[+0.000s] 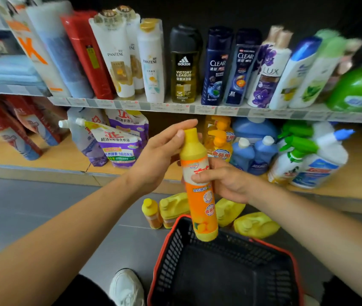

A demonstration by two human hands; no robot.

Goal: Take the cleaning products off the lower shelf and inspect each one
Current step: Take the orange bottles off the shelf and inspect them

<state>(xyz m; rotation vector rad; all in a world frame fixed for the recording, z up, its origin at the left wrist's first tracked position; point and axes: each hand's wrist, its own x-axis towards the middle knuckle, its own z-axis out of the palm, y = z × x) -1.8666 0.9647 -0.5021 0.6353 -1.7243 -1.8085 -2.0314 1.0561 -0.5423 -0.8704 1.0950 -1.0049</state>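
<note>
bottle [200,196] was held nearly upright | top was gripped by left hand [153,159] | middle was gripped by right hand [227,183] | basket [163,250] was seen below both hands

On my feed the soap bottle [200,199] reads yellow at the cap and shoulder, then a white band with red characters, then orange down to a yellow base printed with fruit. The basket [175,255] is black mesh with a red rim, and the floor [43,206] is grey. The lower shelf [61,155] is tan (wood-toned, I'd say). On it I see pouches [118,149] in purple and white, blue bottles [261,151] with white caps, and white spray bottles [286,166] with green triggers. The jugs [255,225] are yellow all over. A shoe [127,288] is white. Higher up are a red bottle [85,54], a black bottle [184,62], navy bottles [216,67], a white bottle [266,74] with purple flowers, and a green bottle [359,85].
</note>
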